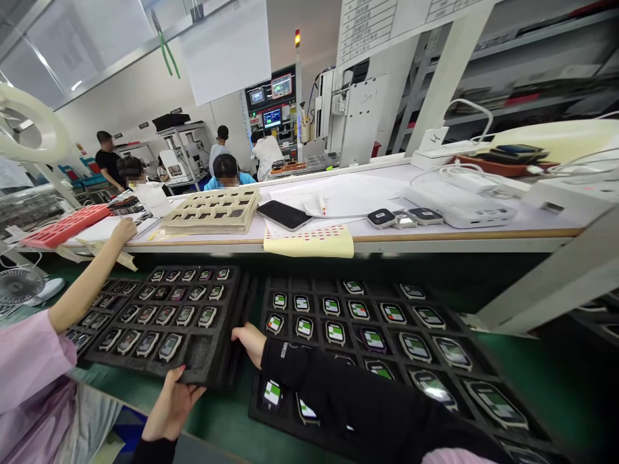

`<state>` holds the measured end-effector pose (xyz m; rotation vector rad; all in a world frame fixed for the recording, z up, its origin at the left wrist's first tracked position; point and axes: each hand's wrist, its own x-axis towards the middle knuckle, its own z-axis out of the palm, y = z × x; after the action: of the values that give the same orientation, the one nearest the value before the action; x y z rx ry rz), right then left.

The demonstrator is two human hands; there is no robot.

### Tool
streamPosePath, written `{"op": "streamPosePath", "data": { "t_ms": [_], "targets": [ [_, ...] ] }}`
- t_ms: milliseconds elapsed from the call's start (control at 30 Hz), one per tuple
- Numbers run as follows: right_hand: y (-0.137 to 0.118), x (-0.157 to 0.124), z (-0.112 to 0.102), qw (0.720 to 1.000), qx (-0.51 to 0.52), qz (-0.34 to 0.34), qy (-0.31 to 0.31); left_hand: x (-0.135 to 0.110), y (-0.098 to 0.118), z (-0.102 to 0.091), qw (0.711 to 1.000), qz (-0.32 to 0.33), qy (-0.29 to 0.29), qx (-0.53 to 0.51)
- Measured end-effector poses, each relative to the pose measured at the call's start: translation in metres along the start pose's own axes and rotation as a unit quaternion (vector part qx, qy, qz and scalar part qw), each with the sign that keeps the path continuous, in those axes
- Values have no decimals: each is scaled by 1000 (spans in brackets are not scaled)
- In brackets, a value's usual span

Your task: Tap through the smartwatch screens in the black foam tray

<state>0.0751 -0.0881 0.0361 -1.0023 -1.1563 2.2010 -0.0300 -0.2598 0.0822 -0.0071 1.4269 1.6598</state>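
A black foam tray (199,351) with rows of smartwatches (170,347) lies tilted in front of me on further black trays. One pocket at its near right corner holds no watch. My left hand (171,405) grips the tray's near edge, thumb on top and fingers below. At the right side of the stack, my right hand (249,341) has its fingers closed on the tray edge; the fingertips are partly hidden. Under my right forearm spreads a larger black tray (285,419) of smartwatches (335,333) with lit green-and-white screens. Some of them are covered by my sleeve.
A co-worker's pink-sleeved arm (91,283) reaches across at left, above another watch tray (89,322). On the shelf are a cream tray (207,216), a phone (284,215), small square devices (405,218) and a white charger box (464,203). A small fan (22,287) stands far left.
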Motion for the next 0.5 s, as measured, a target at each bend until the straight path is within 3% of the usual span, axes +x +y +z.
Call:
{"op": "streamPosePath", "data": {
  "t_ms": [167,267,400,500],
  "targets": [
    [-17,-17,-6,998,23,65,-9,1,0,3,1000,-6,-19,0],
    [-33,-40,-22,993,44,99,-37,0,1,3,1000,-7,-19,2],
    [-60,-84,-66,986,80,124,-83,-3,1,3,999,4,-29,16],
    [-87,-120,-109,987,98,96,-81,-5,1,4,1000,-4,-20,11]
  ]
}}
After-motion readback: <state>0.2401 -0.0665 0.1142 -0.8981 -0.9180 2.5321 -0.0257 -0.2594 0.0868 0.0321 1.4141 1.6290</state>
